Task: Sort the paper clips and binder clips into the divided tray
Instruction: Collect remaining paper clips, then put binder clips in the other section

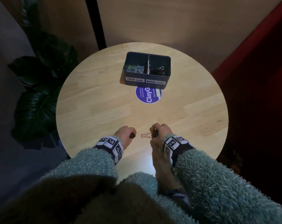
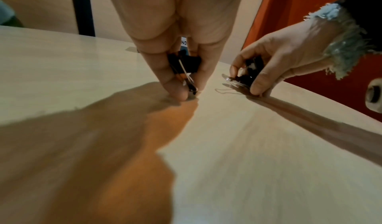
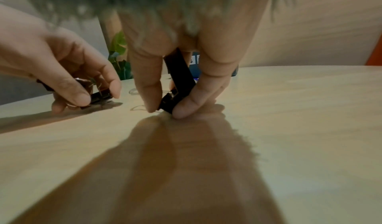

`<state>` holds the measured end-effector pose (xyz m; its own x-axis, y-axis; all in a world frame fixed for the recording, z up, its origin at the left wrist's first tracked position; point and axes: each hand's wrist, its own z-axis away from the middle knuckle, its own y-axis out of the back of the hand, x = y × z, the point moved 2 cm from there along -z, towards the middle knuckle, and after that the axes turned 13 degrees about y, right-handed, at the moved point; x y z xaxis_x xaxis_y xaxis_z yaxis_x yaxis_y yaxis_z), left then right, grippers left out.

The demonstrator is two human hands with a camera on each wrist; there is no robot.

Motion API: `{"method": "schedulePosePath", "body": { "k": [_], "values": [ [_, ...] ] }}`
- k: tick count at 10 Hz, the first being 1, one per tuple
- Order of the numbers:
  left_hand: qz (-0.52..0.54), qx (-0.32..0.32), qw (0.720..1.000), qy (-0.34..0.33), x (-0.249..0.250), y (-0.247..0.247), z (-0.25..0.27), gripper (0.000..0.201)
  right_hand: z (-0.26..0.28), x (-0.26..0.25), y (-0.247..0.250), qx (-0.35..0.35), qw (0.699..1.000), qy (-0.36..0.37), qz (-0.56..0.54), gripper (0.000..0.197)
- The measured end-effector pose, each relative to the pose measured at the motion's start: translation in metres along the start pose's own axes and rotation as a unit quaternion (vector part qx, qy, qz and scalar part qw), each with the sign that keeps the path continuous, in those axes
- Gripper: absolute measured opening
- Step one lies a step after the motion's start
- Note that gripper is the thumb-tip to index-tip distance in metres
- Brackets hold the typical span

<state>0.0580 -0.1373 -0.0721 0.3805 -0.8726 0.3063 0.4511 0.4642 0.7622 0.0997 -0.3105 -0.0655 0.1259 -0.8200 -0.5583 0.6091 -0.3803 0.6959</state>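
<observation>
A dark divided tray (image 1: 167, 62) stands at the far side of the round wooden table (image 1: 96, 101). Its left half, labelled PAPER CLIPS, holds coloured paper clips (image 1: 135, 68); its right half, labelled BINDER CLIPS, holds black binder clips (image 1: 157, 71). Near the table's front edge my left hand (image 1: 126, 131) pinches a black binder clip (image 2: 186, 65) against the tabletop. My right hand (image 1: 159, 130) pinches black binder clips (image 3: 177, 87) there too, and a wire handle (image 1: 146, 135) sticks out to its left.
A purple round sticker (image 1: 148, 95) lies on the table just in front of the tray. A dark leafy plant (image 1: 40, 88) stands left of the table. A red surface (image 1: 258, 50) rises on the right, and a black post (image 1: 95, 21) stands behind.
</observation>
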Motion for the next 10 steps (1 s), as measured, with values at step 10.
{"method": "schedulePosePath", "body": {
  "k": [10],
  "values": [
    [0.238,0.032,0.97,0.03,0.166,0.191,-0.195,0.043,-0.173,-0.034,0.217,0.214,0.971,0.004,-0.104,0.051]
  ]
}}
